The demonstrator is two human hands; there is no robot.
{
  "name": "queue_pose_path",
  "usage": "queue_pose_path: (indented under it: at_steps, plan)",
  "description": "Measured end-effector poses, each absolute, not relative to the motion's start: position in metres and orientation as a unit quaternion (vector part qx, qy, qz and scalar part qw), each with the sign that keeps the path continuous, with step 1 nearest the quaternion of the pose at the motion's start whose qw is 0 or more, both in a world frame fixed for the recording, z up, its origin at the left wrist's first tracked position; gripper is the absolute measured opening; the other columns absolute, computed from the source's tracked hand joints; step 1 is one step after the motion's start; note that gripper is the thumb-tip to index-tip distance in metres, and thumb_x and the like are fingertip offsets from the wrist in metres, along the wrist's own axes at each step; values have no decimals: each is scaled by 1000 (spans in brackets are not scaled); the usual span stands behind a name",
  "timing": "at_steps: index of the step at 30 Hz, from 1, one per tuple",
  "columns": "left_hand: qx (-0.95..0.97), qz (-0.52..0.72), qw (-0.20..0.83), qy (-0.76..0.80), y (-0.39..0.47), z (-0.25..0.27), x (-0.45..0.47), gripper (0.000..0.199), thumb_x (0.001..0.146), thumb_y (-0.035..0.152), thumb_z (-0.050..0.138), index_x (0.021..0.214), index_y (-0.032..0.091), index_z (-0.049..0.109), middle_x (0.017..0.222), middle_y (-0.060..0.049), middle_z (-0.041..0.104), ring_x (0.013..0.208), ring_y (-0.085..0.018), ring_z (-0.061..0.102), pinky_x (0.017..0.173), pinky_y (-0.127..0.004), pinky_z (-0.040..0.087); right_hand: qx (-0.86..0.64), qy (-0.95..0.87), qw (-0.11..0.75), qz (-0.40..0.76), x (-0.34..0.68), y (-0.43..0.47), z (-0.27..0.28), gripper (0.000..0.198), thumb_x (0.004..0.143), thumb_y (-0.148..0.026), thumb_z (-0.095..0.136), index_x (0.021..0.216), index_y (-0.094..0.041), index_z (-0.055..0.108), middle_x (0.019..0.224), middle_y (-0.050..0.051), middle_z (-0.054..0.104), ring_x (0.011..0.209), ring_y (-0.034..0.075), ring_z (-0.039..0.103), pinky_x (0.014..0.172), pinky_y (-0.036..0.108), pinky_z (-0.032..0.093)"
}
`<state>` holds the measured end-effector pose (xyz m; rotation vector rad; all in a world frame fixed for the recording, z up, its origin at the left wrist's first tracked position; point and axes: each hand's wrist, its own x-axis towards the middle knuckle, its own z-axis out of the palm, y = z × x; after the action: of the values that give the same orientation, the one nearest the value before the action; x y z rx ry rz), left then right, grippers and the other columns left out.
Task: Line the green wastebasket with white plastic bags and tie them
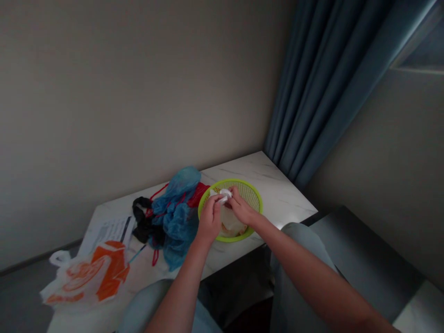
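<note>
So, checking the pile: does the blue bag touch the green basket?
Cannot tell. In the head view the blue bag lies beside the green basket, but the left hand covers the seam.

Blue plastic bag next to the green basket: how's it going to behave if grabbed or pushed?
Probably floppy: the blue plastic bag lies crumpled with soft folds, no shape of its own. Likely light for its bulk, since the film looks thin and translucent. A push would likely bunch it up or drag the black bag and red bag lying against it, rather than slide it cleanly across the marble tabletop.

Nothing legible: orange logo on the bag (88, 275) at 8 o'clock and print on the paper (111, 229) too blurred.
</note>
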<state>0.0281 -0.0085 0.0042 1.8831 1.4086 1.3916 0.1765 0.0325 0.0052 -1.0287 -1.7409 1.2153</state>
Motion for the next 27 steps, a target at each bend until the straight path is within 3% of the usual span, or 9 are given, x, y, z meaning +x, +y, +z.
queue_pose_path:
  at_steps: [5,10,14,18,20,23,27]
  plan:
    - [638,528,204,522,-12,9,34,20,98,32,46,106,23,62,101,-5,67,97,-20,63,88,-34,49,-413,-733,365,399,170,34,-1,9,97,-22,41,102,-21,49,87,3,61,80,18,58,75,30,44]
    - [651,532,172,514,-10,10,37,11,96,27,51,95,22,60,92,-3,63,92,-18,61,87,-33,48,-376,-784,346,352,167,30,3,22,91,-14,49,107,-20,62,101,8,69,94,21,62,86,33,46]
    - [626,539,120,551,-8,9,36,9,92,26,56,98,21,59,106,-6,55,95,-19,57,85,-34,49,-312,-789,344,401,166,26,12,30,96,-19,43,116,-21,65,114,7,70,108,21,61,96,36,45]
    - [595,538,108,587,-4,7,31,24,89,29,60,111,22,56,117,-9,49,107,-22,54,89,-35,48,-274,-780,359,434,168,24,19,33,100,-24,38,121,-22,64,125,7,66,119,21,57,106,38,40]
    - [593,532,121,592,-2,5,28,18,89,31,60,104,22,57,110,-8,53,105,-22,54,89,-35,47,-283,-771,362,442,168,24,20,32,102,-28,38,118,-20,64,119,8,68,112,20,59,102,36,42]
    - [586,521,169,598,-1,2,25,14,90,35,57,88,22,53,90,-3,55,86,-19,56,76,-30,47,-342,-751,357,437,166,27,16,37,104,-36,35,97,-17,65,90,6,69,85,17,61,81,30,47]
    - [533,540,248,603,1,0,26,21,93,41,52,83,22,52,79,0,56,74,-16,56,70,-28,45,-399,-721,377,422,164,32,13,39,104,-37,36,77,-18,57,70,1,59,66,14,54,64,26,40]
